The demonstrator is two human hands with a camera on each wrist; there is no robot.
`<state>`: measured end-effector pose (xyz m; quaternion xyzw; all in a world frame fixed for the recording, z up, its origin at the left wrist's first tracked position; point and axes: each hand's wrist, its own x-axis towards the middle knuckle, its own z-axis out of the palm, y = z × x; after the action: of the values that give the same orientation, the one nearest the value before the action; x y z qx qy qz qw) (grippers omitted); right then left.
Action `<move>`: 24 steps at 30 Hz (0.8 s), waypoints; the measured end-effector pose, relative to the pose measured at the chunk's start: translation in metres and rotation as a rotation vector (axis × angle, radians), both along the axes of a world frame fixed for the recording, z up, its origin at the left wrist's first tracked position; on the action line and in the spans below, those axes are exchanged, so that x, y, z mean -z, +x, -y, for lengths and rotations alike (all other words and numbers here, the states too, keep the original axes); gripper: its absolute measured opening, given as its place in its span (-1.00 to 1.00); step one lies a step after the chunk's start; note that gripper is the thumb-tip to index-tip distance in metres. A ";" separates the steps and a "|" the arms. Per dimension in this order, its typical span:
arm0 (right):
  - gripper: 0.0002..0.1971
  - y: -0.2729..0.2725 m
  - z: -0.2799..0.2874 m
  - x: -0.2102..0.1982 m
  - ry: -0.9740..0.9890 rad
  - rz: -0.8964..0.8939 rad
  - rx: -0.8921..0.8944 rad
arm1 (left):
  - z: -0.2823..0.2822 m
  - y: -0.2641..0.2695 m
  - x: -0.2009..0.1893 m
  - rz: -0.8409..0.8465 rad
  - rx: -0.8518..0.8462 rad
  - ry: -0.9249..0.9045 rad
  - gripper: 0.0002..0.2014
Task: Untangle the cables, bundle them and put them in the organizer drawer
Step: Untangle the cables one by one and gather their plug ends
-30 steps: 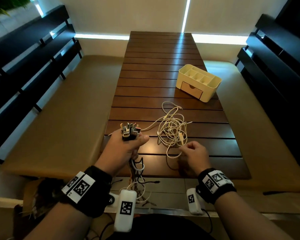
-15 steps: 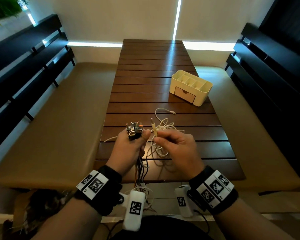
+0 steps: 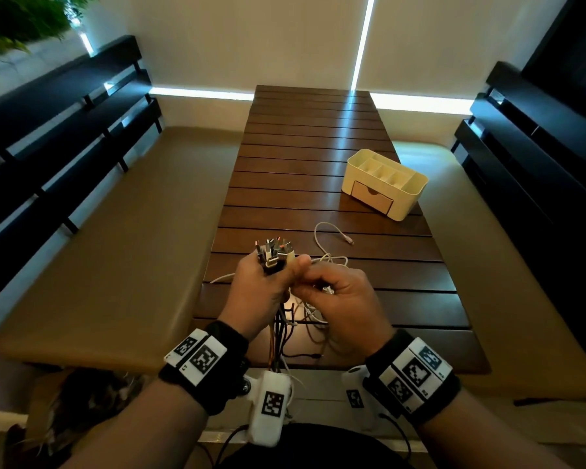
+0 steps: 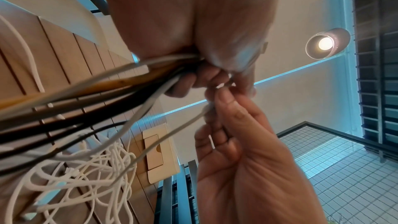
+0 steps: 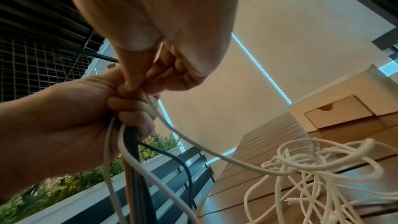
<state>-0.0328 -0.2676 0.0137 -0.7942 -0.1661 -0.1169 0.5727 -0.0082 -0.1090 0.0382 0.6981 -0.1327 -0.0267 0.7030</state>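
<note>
Raised over near counter (image 3: 420, 309) edge: left hand (image 3: 261, 292) gripping cable bundle (image 3: 273, 255), plugs up; right hand (image 3: 342, 299) pinching one white cable (image 5: 193, 144) against it. Behind, white tangle (image 5: 323, 164) on slats. Farther right, organizer (image 3: 384, 182) near counter edge; closed drawer (image 5: 338, 111) clearest from right wrist.

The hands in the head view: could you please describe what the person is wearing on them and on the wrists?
Both hands, left and right, are bare. Each wrist carries a black band with white square-patterned marker tags and a white camera pod underneath, with thin cables trailing back.
</note>
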 end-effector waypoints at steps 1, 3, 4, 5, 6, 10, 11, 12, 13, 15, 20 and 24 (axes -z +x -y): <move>-0.86 0.000 0.002 -0.001 0.009 -0.047 -0.051 | 0.000 0.000 -0.001 0.010 -0.013 0.015 -0.73; -0.74 -0.002 0.006 -0.003 0.075 -0.187 -0.147 | 0.001 0.002 -0.001 0.030 -0.041 0.042 -0.75; -0.70 -0.001 0.008 -0.002 0.115 -0.259 -0.170 | 0.002 0.003 -0.002 0.037 -0.058 0.041 -0.76; -0.69 0.000 0.010 0.002 0.136 -0.314 -0.174 | 0.004 0.005 -0.003 0.036 -0.077 0.031 -0.76; -0.72 0.002 0.012 0.004 0.126 -0.349 -0.164 | 0.006 0.007 -0.003 0.019 -0.099 0.005 -0.77; -0.96 0.006 0.016 0.014 -0.045 -0.344 -0.106 | 0.014 0.014 -0.008 -0.025 -0.219 -0.101 -0.76; -0.96 0.007 0.016 0.014 -0.070 -0.311 -0.107 | 0.015 0.016 -0.008 -0.003 -0.247 -0.083 -0.69; -0.94 0.009 0.016 0.013 -0.092 -0.269 -0.119 | 0.016 0.019 -0.007 0.019 -0.272 -0.062 -0.63; -0.95 0.011 0.015 0.013 -0.113 -0.219 -0.136 | 0.017 0.022 -0.007 0.028 -0.298 -0.053 -0.60; -0.95 0.015 0.014 0.013 -0.144 -0.165 -0.172 | 0.019 0.027 -0.006 0.001 -0.332 -0.078 -0.63; -0.96 0.027 0.020 0.022 -0.091 -0.243 -0.167 | 0.026 0.026 -0.014 -0.177 -0.239 -0.209 -0.67; -0.85 0.029 0.031 0.036 -0.126 -0.365 -0.213 | 0.014 0.031 -0.026 -0.285 -0.205 -0.422 -0.75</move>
<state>-0.0037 -0.2983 -0.0224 -0.8143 -0.1497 0.1005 0.5517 0.0232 -0.1228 0.0642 0.5350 0.0363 -0.0252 0.8437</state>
